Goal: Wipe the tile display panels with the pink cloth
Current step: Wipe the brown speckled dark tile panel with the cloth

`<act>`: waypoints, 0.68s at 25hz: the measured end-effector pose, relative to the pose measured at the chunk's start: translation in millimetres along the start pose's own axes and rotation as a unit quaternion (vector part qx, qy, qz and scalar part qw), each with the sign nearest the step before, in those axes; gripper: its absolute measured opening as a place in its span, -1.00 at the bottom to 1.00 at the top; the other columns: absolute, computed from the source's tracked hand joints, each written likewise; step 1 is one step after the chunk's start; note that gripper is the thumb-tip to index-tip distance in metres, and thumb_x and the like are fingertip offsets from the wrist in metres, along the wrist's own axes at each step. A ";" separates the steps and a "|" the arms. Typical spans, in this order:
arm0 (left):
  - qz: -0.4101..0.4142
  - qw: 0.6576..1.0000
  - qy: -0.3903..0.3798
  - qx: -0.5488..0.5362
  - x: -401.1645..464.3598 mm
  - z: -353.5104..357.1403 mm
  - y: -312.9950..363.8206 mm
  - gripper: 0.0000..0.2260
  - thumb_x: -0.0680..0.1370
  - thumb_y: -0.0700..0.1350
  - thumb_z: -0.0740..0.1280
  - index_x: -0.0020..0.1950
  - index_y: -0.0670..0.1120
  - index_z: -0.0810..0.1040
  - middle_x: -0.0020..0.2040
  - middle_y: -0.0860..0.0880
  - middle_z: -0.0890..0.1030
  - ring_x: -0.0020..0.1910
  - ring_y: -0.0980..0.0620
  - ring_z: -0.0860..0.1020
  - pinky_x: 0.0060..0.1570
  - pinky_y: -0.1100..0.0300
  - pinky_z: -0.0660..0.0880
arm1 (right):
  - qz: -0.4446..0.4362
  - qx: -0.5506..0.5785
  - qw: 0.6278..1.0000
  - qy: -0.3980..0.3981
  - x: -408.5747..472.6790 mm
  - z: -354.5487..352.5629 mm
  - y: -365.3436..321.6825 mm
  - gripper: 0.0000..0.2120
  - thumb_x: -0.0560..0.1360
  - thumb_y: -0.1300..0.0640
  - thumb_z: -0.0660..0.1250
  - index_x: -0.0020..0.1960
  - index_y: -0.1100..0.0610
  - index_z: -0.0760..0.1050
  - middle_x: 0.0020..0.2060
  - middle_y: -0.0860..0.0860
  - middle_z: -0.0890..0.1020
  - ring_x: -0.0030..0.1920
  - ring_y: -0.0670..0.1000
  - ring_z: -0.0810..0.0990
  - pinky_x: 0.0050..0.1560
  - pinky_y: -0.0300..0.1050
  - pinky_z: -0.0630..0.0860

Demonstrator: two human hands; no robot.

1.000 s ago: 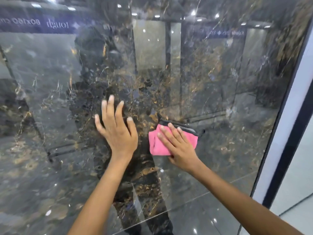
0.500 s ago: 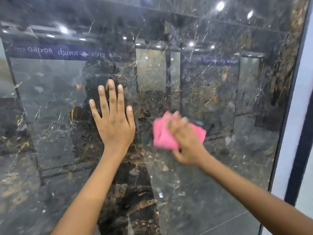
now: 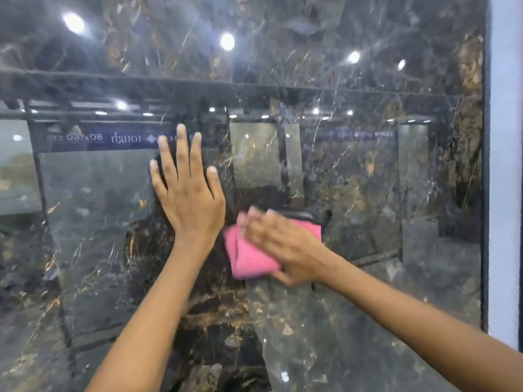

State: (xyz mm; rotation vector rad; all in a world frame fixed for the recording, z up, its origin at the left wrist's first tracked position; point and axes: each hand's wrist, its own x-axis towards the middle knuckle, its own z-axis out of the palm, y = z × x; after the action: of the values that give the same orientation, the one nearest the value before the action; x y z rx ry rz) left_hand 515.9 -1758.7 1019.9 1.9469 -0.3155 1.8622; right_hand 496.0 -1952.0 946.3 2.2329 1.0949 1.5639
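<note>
A glossy dark marble tile panel (image 3: pixel 368 250) with gold veins fills the head view and mirrors the showroom. My left hand (image 3: pixel 188 190) lies flat on it, fingers straight and spread, pointing up. Just to its right, my right hand (image 3: pixel 285 244) presses a folded pink cloth (image 3: pixel 249 258) against the panel with straight fingers; the hand is blurred by motion. Part of the cloth is hidden under that hand.
The panel's dark right edge (image 3: pixel 485 193) meets a white frame (image 3: pixel 506 165) at the far right. A horizontal dark line (image 3: pixel 254 83) crosses the panel above my hands. Ceiling lights and a mirrored blue sign (image 3: pixel 99 138) show as reflections.
Both hands have climbed the panel and my view has tilted upward. The right hand with the cloth swung up and then back toward the left hand in a wiping stroke.
</note>
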 end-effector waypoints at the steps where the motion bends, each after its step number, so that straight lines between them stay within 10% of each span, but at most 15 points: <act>1: 0.018 0.999 -0.008 0.031 2.3 4.0 -2.2 -0.50 0.64 -0.04 0.05 0.59 -0.07 0.11 0.61 -0.05 0.05 0.58 -0.13 -0.02 0.50 -0.11 -0.10 | -0.057 -0.036 0.998 -0.019 -9.6 -1.2 9.3 -0.32 0.40 0.11 0.27 0.48 0.24 0.21 0.48 0.17 0.24 0.52 0.11 0.13 0.51 0.10 0.15; 4: 0.033 0.997 -0.013 0.066 -3.6 12.7 -6.2 -0.49 0.66 -0.02 0.00 0.61 -0.08 0.04 0.61 -0.06 0.00 0.58 -0.16 -0.05 0.50 -0.13 -0.14 | 0.207 0.004 0.964 0.166 -3.7 -40.7 86.1 -0.42 0.37 0.17 0.24 0.39 0.18 0.31 0.32 0.22 0.40 0.27 0.02 0.41 0.23 -0.25 0.44; 7: 0.033 0.997 -0.006 0.067 -2.7 12.8 -4.8 -0.49 0.65 -0.02 0.00 0.60 -0.09 0.05 0.61 -0.07 0.00 0.57 -0.17 -0.04 0.50 -0.12 -0.15 | 0.585 0.089 0.734 0.333 42.3 -99.1 154.3 -0.50 0.45 0.25 0.20 0.39 0.23 0.32 0.28 0.15 0.42 0.14 0.07 0.48 0.01 -0.43 0.32; 8: 0.033 0.997 -0.003 0.066 -2.0 12.4 -4.5 -0.49 0.65 -0.02 0.00 0.60 -0.09 0.06 0.61 -0.07 0.00 0.57 -0.17 -0.04 0.50 -0.12 -0.15 | 0.613 0.106 0.711 0.327 58.9 -100.6 151.3 -0.50 0.46 0.27 0.18 0.40 0.23 0.29 0.29 0.13 0.40 0.17 0.09 0.48 0.04 -0.36 0.36; 12: 0.035 0.997 -0.006 0.070 -3.4 14.0 -6.9 -0.49 0.65 -0.04 -0.01 0.60 -0.10 0.06 0.61 -0.08 0.01 0.58 -0.16 -0.04 0.51 -0.13 -0.14 | 0.184 0.048 0.978 0.090 74.2 -45.6 64.7 -0.30 0.38 0.20 0.14 0.51 0.28 0.16 0.42 0.23 0.33 0.37 0.12 0.34 0.34 0.02 0.40; 14: 0.041 0.997 -0.007 0.070 -3.1 14.2 -7.6 -0.49 0.65 -0.04 -0.01 0.60 -0.10 0.06 0.61 -0.08 0.01 0.58 -0.17 -0.04 0.51 -0.13 -0.14 | 0.035 -0.021 0.999 0.002 64.1 -49.2 67.8 -0.32 0.39 0.14 0.18 0.50 0.26 0.21 0.45 0.21 0.32 0.45 0.09 0.26 0.47 0.12 0.22; 17: 0.041 0.997 -0.004 0.066 -3.9 14.1 -7.2 -0.49 0.66 -0.04 -0.01 0.61 -0.10 0.05 0.61 -0.08 0.01 0.58 -0.16 -0.05 0.51 -0.12 -0.14 | 0.336 0.003 0.923 0.190 72.4 -83.4 135.2 -0.41 0.41 0.16 0.21 0.44 0.21 0.31 0.26 0.12 0.48 0.15 0.04 0.47 0.15 0.10 0.53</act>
State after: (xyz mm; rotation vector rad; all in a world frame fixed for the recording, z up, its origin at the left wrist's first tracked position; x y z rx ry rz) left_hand 531.5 -1759.1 1014.9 2.0575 -0.2860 1.9724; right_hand 496.0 -2018.7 1107.7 2.5270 0.3821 2.3279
